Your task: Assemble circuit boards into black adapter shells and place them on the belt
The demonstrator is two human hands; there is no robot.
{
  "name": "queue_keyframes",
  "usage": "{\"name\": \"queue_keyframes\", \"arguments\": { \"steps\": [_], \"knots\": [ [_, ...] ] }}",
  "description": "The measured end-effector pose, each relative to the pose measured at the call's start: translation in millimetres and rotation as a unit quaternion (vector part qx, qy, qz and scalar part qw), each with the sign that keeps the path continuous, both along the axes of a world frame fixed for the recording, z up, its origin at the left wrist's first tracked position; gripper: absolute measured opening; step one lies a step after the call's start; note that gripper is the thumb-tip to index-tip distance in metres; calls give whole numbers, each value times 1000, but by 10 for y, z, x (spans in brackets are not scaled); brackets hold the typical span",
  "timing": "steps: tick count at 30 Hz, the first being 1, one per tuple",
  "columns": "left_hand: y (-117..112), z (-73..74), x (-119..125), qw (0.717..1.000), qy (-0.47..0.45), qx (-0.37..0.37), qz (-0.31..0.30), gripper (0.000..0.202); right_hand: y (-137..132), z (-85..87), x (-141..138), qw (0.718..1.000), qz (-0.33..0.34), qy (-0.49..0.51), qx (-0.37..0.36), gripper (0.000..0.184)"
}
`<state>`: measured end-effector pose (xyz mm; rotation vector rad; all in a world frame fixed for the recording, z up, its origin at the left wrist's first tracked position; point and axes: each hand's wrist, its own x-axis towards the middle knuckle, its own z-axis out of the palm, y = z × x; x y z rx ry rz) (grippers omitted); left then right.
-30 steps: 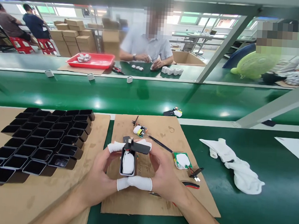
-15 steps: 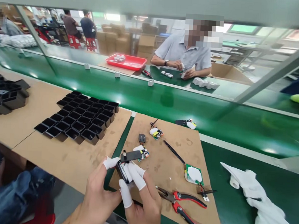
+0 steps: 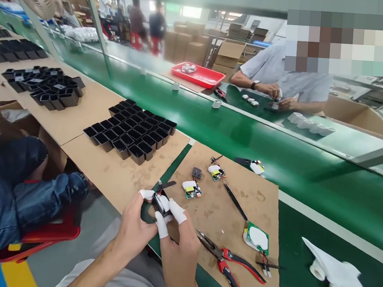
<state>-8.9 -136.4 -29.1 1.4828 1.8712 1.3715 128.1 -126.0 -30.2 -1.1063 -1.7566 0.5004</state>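
Note:
Both my hands hold a small black housing (image 3: 160, 201) with a white part inside and a black flap sticking up from it. My left hand (image 3: 137, 223) grips it from the left, a white finger cot on the forefinger. My right hand (image 3: 177, 243) pinches it from the right with two cot-covered fingers. The housing hovers over the near left corner of a cardboard sheet (image 3: 234, 232). Just beyond it lie a small circuit board (image 3: 191, 190), a black plug piece (image 3: 196, 173) and a second circuit board (image 3: 215, 171).
Red-handled pliers (image 3: 228, 263), black tweezers (image 3: 235, 201) and a green-edged white disc (image 3: 257, 237) lie on the cardboard. Black empty housings (image 3: 132, 130) stand in rows at left. A white cloth (image 3: 341, 274) lies right. A seated person's jeans (image 3: 22, 194) are at left; a co-worker (image 3: 286, 82) sits across the green conveyor (image 3: 244, 133).
The view has swung left and down. My hands with the housing have come off the middle of the cardboard toward its near left corner. The circuit board now lies apart on the cardboard.

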Motion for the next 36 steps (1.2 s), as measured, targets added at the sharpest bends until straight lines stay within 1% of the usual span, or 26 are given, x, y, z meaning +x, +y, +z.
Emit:
{"name": "queue_keyframes", "arguments": {
  "steps": [3,5,6,8,9,10,11,14,16,18,20,22,24,27,31,34,36],
  "knots": [
    [32,-29,5,1000,11,14,5,25,7,36,7,1000,9,2,13,27],
    [48,-42,-26,1000,14,15,-15,28,20,76,58,1000,-4,25,-15,24],
    [55,-46,-53,999,17,13,-32,32,29,92,102,998,-16,38,-38,27],
    [69,-49,-121,997,20,7,-70,42,50,106,218,994,-35,52,-87,42],
    [76,-50,-157,996,20,5,-88,46,60,104,280,992,-32,49,-108,49],
    [82,-51,-192,994,19,5,-105,51,70,99,338,991,-20,46,-124,53],
    [87,-52,-223,993,18,8,-120,54,79,93,385,989,-1,46,-138,52],
    [93,-60,-280,988,28,21,-151,56,103,113,426,984,44,74,-158,40],
    [87,-67,-284,986,37,30,-159,51,131,176,375,984,39,94,-147,35],
    [75,-77,-271,985,43,42,-159,48,172,266,300,986,29,104,-130,36],
    [61,-89,-247,985,51,53,-154,45,210,350,239,987,28,96,-123,37],
    [48,-103,-220,986,64,57,-144,41,224,398,208,988,41,77,-127,33],
    [41,-118,-192,987,79,60,-129,37,206,404,207,988,58,63,-129,33],
    [40,-134,-154,987,89,59,-116,36,153,379,221,990,67,38,-114,44],
    [45,-134,-133,987,100,49,-113,37,115,418,191,996,52,-16,-73,55],
    [49,-117,-132,987,105,50,-114,41,92,478,147,998,38,-35,-42,55],
    [54,-103,-128,986,109,50,-115,44,60,489,133,998,24,-57,-24,56]
  ]
}}
